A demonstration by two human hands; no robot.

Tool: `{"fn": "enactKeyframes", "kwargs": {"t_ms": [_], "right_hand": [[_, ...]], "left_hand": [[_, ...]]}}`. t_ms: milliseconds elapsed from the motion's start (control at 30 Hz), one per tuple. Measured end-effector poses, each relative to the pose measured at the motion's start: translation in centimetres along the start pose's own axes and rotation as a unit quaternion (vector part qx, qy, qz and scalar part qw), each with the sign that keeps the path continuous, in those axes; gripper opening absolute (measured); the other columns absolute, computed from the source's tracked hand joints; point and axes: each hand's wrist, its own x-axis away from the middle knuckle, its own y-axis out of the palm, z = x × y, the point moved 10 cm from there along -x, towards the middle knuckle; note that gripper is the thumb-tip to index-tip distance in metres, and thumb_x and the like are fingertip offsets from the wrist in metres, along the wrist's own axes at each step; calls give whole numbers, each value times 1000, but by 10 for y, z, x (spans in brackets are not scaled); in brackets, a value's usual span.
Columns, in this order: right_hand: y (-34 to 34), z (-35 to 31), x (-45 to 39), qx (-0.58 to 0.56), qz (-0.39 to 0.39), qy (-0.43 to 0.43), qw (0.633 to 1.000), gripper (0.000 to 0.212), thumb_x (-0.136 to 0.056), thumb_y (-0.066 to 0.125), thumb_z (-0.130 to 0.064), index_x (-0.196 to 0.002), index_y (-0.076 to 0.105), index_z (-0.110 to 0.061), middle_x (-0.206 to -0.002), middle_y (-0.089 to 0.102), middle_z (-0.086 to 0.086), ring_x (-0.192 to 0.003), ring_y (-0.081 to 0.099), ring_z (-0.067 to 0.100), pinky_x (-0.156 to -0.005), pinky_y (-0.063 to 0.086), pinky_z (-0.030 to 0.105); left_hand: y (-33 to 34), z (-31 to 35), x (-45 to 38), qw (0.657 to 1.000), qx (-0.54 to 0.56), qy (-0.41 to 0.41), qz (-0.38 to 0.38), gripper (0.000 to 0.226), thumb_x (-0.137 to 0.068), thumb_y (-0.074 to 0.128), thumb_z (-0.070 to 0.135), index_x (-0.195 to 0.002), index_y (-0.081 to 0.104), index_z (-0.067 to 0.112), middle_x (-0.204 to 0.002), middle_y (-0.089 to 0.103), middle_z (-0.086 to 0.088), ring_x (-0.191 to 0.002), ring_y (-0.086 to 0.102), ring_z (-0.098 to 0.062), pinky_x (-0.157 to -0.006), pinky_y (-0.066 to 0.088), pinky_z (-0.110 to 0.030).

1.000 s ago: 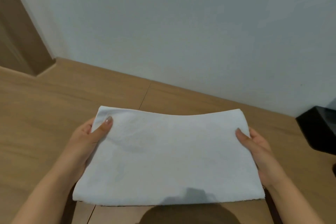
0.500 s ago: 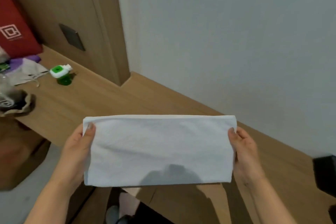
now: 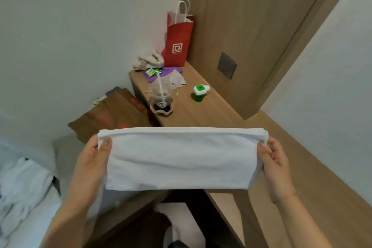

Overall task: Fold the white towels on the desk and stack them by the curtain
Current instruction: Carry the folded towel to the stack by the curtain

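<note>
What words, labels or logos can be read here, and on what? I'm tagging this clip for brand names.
Red paper bag: a white square logo with a line of small text under it, too blurred to read.
Plastic cup: a white round mark like "@", with no readable words.
Green and white device: no legible text.
White towel, held up by both hands: no print or tag showing.

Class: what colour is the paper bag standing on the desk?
Red, with a white logo; the head view shows it.
</note>
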Motion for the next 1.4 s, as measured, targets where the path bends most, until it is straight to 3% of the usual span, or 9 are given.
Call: {"fn": "enactKeyframes", "kwargs": {"t_ms": [67,200,333,533,667,767,967,1233,1400], "right_hand": [[45,6,-6,-6,-58,17,998,24,-87,61,-41,-103,62,-23,-92,70,-1,-86,66,13,-69,54,20],[119,20,-10,10,-158,49,986,65,-59,75,-70,-103,63,-23,-97,71,-1,-88,66,10,-70,53,19],[180,39,-7,-13,-241,96,966,27,-90,58,-37,-112,60,-22,-103,71,-5,-101,64,14,-84,49,30],[259,64,19,-43,-312,168,934,32,-96,51,-19,-127,56,-14,-118,67,2,-108,62,15,-94,46,34],[314,83,50,-28,-354,185,916,28,-97,50,-19,-123,58,-13,-122,65,7,-108,61,17,-85,53,27],[363,90,86,10,-382,185,906,36,-90,58,-29,-123,59,-17,-121,66,4,-114,60,21,-95,49,36],[460,106,170,59,-414,178,891,23,-97,53,-27,-117,61,-19,-103,72,0,-97,68,22,-70,53,31],[586,134,273,97,-394,204,891,22,-95,57,-27,-112,64,-15,-108,69,15,-92,65,30,-84,51,49],[661,153,316,100,-397,206,889,21,-93,59,-23,-110,62,-10,-92,68,11,-77,63,24,-70,50,39]], "left_hand": [[-40,-8,7,998,-30,2,48,27,-101,41,35,-111,61,20,-93,67,12,-78,61,13,-63,43,-4],[-109,-39,28,990,-42,-38,132,42,-99,43,51,-120,58,18,-104,63,0,-94,59,-12,-81,47,-27],[-154,-55,66,973,-40,-86,209,29,-100,42,46,-116,54,25,-110,59,-4,-106,54,-27,-91,42,-42],[-201,-40,126,958,12,-50,283,30,-87,56,50,-111,60,33,-109,63,0,-100,59,-18,-86,47,-39],[-246,-34,165,931,7,5,365,16,-88,53,45,-100,62,51,-110,62,15,-87,57,2,-74,42,-27],[-292,-48,186,913,-27,17,406,26,-98,56,33,-117,50,49,-94,61,27,-80,55,7,-69,44,-18],[-403,-129,202,909,10,-51,413,16,-99,51,41,-113,56,42,-96,62,10,-90,58,-21,-76,48,-43],[-539,-223,214,889,121,-122,424,26,-101,47,28,-118,61,16,-103,64,-9,-86,59,-16,-67,50,-24],[-614,-258,208,863,139,-159,458,25,-101,46,36,-117,60,24,-104,65,-2,-90,60,-13,-68,50,-25]]}}
